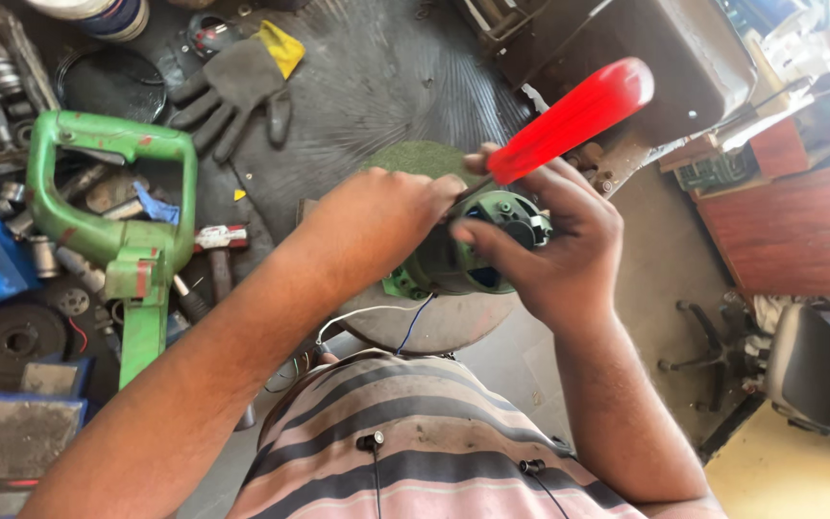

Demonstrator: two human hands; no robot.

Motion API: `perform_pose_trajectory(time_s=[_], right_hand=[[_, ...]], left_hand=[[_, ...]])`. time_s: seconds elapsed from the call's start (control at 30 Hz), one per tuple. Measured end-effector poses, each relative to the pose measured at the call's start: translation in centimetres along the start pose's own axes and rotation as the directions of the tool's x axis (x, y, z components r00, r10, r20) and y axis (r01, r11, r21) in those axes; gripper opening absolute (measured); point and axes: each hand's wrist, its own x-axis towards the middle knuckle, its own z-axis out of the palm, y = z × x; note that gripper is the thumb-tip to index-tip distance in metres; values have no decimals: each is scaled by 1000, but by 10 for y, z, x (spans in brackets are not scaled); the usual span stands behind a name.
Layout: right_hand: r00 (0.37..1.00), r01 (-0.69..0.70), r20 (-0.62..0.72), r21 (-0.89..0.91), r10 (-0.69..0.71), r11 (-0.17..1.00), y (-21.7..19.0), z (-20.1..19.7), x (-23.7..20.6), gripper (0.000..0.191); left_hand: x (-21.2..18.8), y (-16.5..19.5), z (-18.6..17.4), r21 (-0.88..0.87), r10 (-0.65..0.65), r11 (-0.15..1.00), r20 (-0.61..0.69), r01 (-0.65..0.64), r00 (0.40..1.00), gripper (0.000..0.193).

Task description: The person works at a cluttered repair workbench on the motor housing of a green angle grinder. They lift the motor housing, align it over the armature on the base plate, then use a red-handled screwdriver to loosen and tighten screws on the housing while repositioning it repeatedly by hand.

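The motor housing (477, 245), a round dark part with green edging, sits in front of the person's chest, above a small round stool top (434, 322). Thin wires (377, 317), white and blue, trail from its underside. The left hand (377, 226) clasps the housing from the left side, its fingers clenched about the rim. The right hand (559, 245) cups the housing from the right and also grips a screwdriver (569, 120) by its red translucent handle; the shaft runs down between the two hands into the housing's open face, where its tip is hidden.

Judgement: the step in hand appears to be working a fastener or part inside the housing. The next move calls for a steady left-hand hold while the tool turns or levers, and care to keep the tip clear of the wires.

Surroundings: on the floor to the left lies a green tool handle casing (112, 207), with a hammer (218, 245) just beside it and loose metal parts around. A grey work glove (232, 91) lies further off on a ribbed black mat (386, 77). A wooden cabinet (799, 226) stands at right.
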Motion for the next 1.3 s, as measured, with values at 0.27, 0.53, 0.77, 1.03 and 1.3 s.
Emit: perform_pose_trajectory(time_s=[0.27,0.53,0.77,1.03,1.3], right_hand=[[1000,-11,10,-4,11,1000,32,-5,3,12],[976,185,94,126,-198,975,68,-20,4,28],[960,198,206,-14,-191,980,65,-26,18,30],[957,166,240,9,-163,986,71,-28,25,27],[972,140,160,189,-171,972,72,-37,22,24]], left_hand=[[11,83,-104,-314,56,905,-579,-286,813,29],[54,104,-42,-658,-110,693,-500,-295,859,20],[64,67,-30,-589,163,675,-469,-445,868,17],[49,32,-6,-628,354,688,-147,-364,924,15],[39,42,-19,-402,200,909,177,-115,964,13]])
